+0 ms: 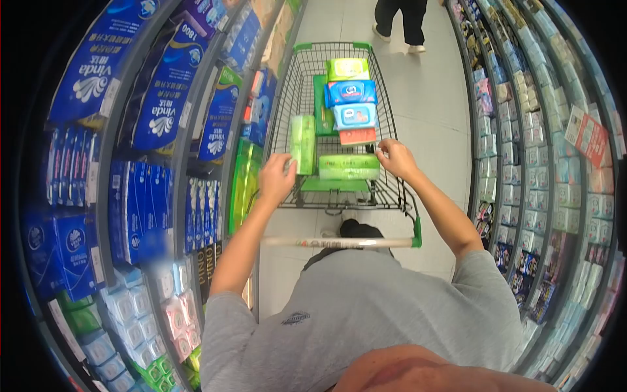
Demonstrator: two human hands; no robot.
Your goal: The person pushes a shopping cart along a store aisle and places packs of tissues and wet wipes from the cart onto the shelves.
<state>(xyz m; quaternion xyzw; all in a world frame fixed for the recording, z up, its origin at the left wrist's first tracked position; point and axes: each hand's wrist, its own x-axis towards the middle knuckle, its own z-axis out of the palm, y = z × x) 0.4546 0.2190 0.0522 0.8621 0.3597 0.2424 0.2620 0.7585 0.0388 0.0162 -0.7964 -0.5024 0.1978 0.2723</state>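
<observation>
- Green pack [302, 144] on the left: inside the cart, near its left side, long side running front to back. 2nd green pack [349, 167] lies crosswise at the near end, just beside it.
- Left hand [277, 179]: fingers bent at the left pack's outer edge, looks like contact. Cannot tell if it grips the pack or just rests there.
- Right hand [397, 159]: fingers curled by the crosswise pack's right end, at the cart side. Cannot tell if it holds pack or wire.
- Doing it well, my read: steer packs by their ends, light even pressure; soft wrap likely dents if pinched. Keep fingertips out of the wire gaps. Square the 2 packs so neither rides up on the other.
- Watch the row of 4 ahead: lime pack [348, 68], dark blue pack [351, 93], light blue pack [356, 116], red pack [357, 136]. A hard forward shove could skew it.
- Surface: wire cart [304, 46], pale handle [326, 243] between forearms and body.
- Room: store aisle, pale tile floor [439, 140], stocked left shelf [103, 215] and right shelf [555, 196]. 1 person [401, 23] ahead, dark trousers.
</observation>
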